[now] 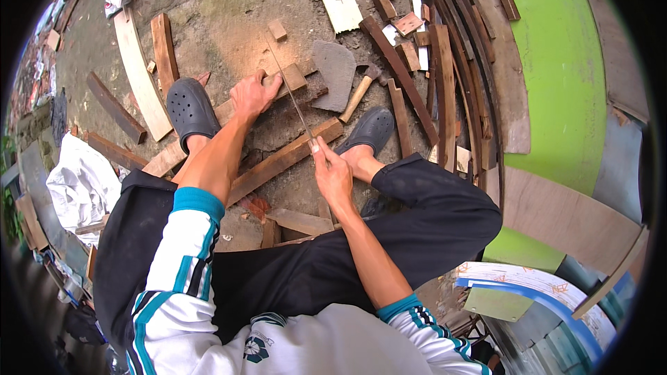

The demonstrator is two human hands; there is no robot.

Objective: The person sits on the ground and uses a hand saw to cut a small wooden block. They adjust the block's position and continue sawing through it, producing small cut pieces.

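My right hand [334, 175] is closed round the near end of a thin handsaw [292, 94], whose narrow blade slants away to the far left. The blade lies across a wooden batten [294, 78] near its far right end. My left hand [254, 94] grips this batten just left of the blade, its fingers curled over the wood. The batten runs back toward the lower left [164, 160], by my left clog [192, 112]. Beyond the blade's tip sits a small wood block [277, 30], with pale sawdust [251, 47] around it.
A hammer [360, 93] and a flat grey stone [334, 75] lie beside my right clog [370, 131]. Another batten [281, 158] crosses below the saw. Long dark strips [445, 83] and a green board [559, 76] line the right. A white cloth [82, 184] lies left.
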